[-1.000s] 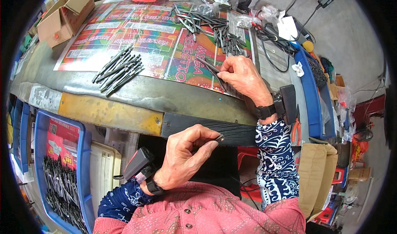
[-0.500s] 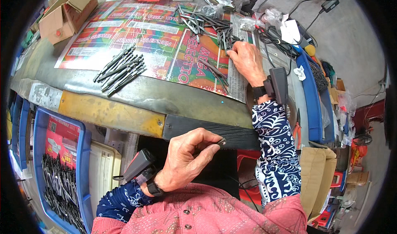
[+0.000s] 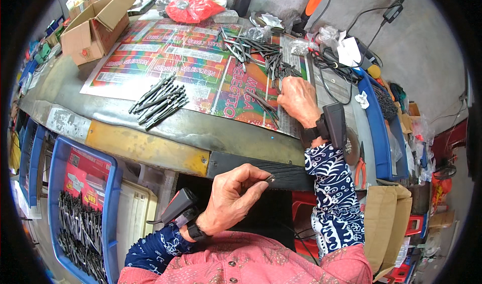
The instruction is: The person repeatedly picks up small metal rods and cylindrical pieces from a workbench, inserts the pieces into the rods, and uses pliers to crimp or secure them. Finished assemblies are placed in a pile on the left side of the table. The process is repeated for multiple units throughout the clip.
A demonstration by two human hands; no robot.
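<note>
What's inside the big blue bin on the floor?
The blue bin holds a heap of dark metal pieces, thin like those on the table, and a red printed sheet at its far end. Whatever lies beneath the heap and the sheet is covered.

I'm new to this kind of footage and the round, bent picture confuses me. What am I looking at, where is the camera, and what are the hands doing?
The camera sits on a person's head and looks down, and its wide lens bends straight edges. The two bare hands are that person's own. The left hand, near the body, pinches a small dark metal piece between its fingertips. The right hand reaches out to a loose pile of dark metal rods on the grey metal workbench, which is covered by a colourful printed poster. A neat bundle of dark metal rods lies on the poster. A brown cardboard box stands at the far left, and a blue plastic crate of similar parts sits below.
</note>
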